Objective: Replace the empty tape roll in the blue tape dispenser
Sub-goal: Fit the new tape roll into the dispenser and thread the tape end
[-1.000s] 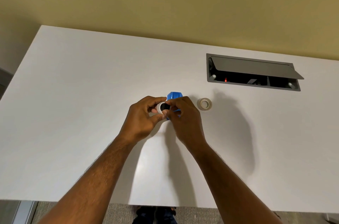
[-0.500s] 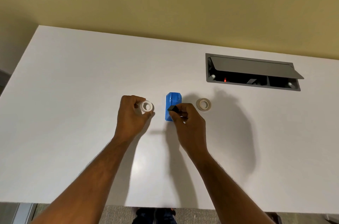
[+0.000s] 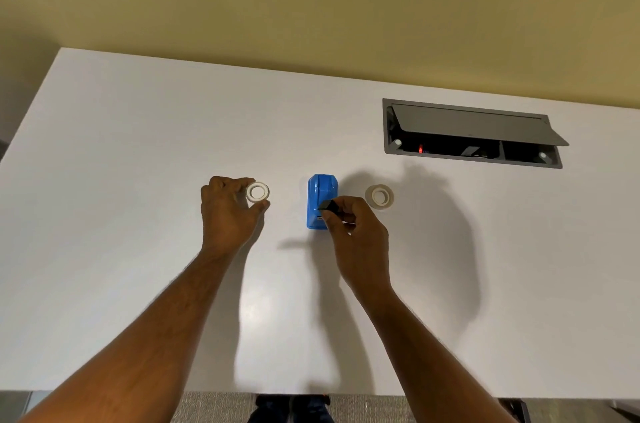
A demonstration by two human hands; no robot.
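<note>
- Blue plastic, the dispenser sits mid-table, its long axis running from the near edge toward the wall; I can't tell which end is the cutter.
- Its near right corner is covered by the right hand, so that end is only partly visible.
- The right hand is curled nearly closed, thumb and fingers pinching a small black piece just over the dispenser's near half; whether the piece touches the dispenser I can't make out, and its shape is too small to read.
- The left hand is off to the dispenser's left, well apart from it, fingers loosely cupped around a white ring, thumb below and fingertips above it.
- The ring lies flat with its hole facing up; it looks like a bare core, and whether it rests on the table or is lifted slightly I can't say.
- A tape roll lies flat on the table just right of the dispenser, hole up, untouched by either hand.
- Farther back on the right, a grey hatch in the table is propped open; inside is dark apart from a small red light.
- Both forearms are cut off at the bottom edge.
</note>
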